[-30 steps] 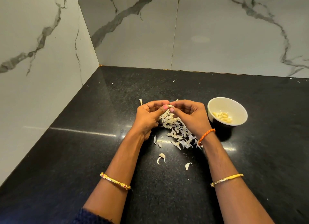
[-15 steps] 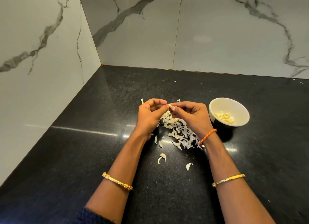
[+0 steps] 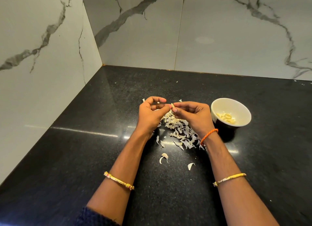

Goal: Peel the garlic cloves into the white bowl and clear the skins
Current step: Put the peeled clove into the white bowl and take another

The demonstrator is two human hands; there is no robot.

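Garlic clove (image 3: pixel 172 105) was pinched at fingertips of right hand (image 3: pixel 194 116) and left hand (image 3: pixel 152 114), above skins (image 3: pixel 179 131) heaped on black speckled countertop (image 3: pixel 84 158). White bowl (image 3: pixel 219 105) stood right; marble walls (image 3: pixel 219 31) met in corner.

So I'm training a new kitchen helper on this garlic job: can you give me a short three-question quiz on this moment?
1. True or false: the white bowl already holds peeled cloves.
2. The garlic clove being worked on is pinched by: A) left hand only, B) right hand, C) neither.
3. Where does the pile of skins lie?

Key: 1 true; 2 B; 3 on the black counter, below and between the hands, left of the bowl.
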